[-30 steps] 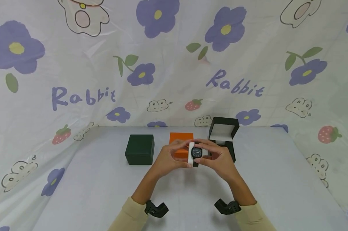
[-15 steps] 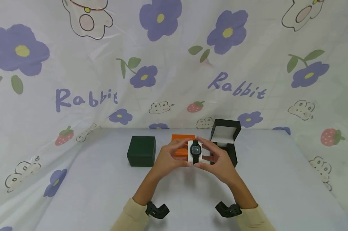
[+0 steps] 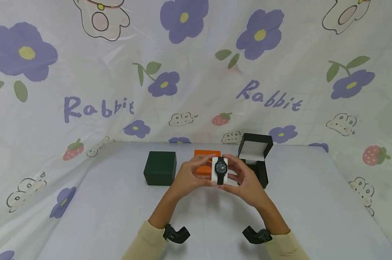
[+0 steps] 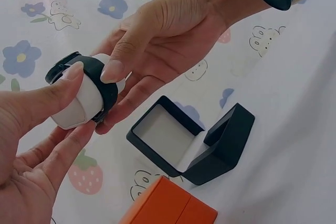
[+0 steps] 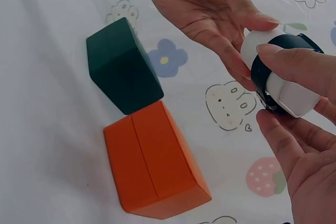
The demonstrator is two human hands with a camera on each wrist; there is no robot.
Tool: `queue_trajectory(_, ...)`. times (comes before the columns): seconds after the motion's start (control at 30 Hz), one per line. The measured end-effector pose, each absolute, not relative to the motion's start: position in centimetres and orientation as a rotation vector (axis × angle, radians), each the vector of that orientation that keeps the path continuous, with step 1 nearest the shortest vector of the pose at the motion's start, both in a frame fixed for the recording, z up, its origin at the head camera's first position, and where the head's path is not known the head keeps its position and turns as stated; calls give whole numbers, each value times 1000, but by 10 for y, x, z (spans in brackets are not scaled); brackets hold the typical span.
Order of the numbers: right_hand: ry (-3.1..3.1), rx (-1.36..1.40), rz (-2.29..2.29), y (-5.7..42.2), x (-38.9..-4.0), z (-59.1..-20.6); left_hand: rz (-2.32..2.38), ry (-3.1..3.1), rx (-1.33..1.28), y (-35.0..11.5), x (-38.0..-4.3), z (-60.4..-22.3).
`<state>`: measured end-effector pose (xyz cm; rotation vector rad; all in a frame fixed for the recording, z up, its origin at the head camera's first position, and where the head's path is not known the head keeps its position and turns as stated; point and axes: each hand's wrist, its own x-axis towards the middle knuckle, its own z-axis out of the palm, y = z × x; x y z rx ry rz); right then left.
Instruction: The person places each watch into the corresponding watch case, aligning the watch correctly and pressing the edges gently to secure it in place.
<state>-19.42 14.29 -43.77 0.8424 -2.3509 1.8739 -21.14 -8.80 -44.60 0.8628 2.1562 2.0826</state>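
Note:
In the head view a black wristwatch (image 3: 220, 168) with a dark square-shaped face is strapped round a white cushion (image 3: 214, 177), raised above the table. My left hand (image 3: 189, 178) pinches the cushion from the left, thumb below and fingers above. From the right, my right hand (image 3: 248, 184) holds it the same way. The left wrist view shows the black strap (image 4: 102, 85) circling the cushion, with both thumbs laid on it. In the right wrist view the watch face is turned away and hidden.
Behind my right hand stands a black watch box (image 3: 262, 174), lid raised, pale lining showing. An orange box (image 3: 207, 153) sits behind the hands, partly covered by them. To the left is a closed dark green box (image 3: 160, 168). A patterned cloth hangs at the back.
My right fingers have shifted off the watch's side to the edges of the cushion. The watch face now sits squarely toward the head camera. The boxes stay put.

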Motion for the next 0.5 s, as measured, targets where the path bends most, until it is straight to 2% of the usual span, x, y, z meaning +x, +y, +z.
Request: queue_trajectory(0.5,-2296,887,1913,140,-193,-436,2083,2144,859,-87,-210,-444)
